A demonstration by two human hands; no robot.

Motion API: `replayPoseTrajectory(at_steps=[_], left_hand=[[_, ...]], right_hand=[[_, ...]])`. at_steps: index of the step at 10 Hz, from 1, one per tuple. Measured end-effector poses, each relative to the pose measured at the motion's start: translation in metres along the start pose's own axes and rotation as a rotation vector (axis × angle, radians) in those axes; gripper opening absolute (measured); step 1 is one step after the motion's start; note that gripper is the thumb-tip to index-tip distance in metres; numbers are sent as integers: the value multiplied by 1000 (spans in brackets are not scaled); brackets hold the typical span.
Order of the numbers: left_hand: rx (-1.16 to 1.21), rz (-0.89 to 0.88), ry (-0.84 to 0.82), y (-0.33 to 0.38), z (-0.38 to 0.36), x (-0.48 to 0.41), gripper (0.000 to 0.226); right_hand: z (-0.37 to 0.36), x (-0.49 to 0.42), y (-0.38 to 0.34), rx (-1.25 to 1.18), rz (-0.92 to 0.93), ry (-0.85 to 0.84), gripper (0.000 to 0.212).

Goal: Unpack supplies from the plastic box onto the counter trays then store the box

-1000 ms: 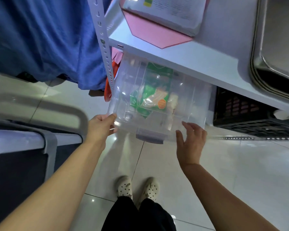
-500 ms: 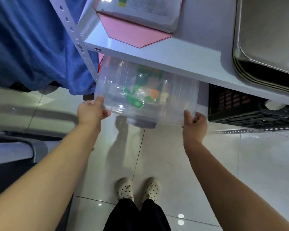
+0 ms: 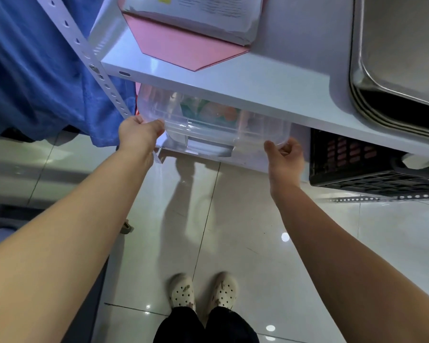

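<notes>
A clear plastic box (image 3: 208, 129) sits on the lower shelf, mostly under the white counter (image 3: 233, 82), with only its near end showing. Green and orange packets (image 3: 208, 111) show blurred through its wall. My left hand (image 3: 139, 134) grips the box's near left corner. My right hand (image 3: 285, 154) curls its fingers around the near right corner rim. A stack of steel trays (image 3: 394, 65) lies on the counter at the right.
A pink folder (image 3: 183, 48) under a stack of papers (image 3: 196, 13) lies on the counter. A black crate (image 3: 357, 164) stands on the lower shelf right of the box. A perforated shelf post (image 3: 89, 63) and blue cloth (image 3: 35, 70) are at the left. Glossy tiled floor lies below.
The box has slid further back under the counter, with both hands following it. My right hand moved from the box's front face to its right corner.
</notes>
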State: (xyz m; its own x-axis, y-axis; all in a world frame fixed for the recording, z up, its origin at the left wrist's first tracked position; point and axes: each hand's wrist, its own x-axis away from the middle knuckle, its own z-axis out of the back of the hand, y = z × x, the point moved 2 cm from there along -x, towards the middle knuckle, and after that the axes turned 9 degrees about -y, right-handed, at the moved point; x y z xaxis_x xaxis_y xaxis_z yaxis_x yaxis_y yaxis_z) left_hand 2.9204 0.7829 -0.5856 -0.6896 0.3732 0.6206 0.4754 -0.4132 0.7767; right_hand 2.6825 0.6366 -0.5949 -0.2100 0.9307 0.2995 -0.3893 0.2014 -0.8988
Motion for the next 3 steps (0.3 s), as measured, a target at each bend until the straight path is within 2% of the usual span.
replayPoseTrajectory(at_steps=[1, 2, 3], left_hand=[[-15, 14, -16, 1, -3, -4, 15], [-74, -5, -30, 0, -4, 2, 18], [-220, -81, -42, -7, -3, 22, 26]], right_hand=[[-1, -3, 0, 8, 12, 16, 24], [2, 4, 7, 39, -41, 5, 44], [13, 23, 8, 323, -71, -40, 47]])
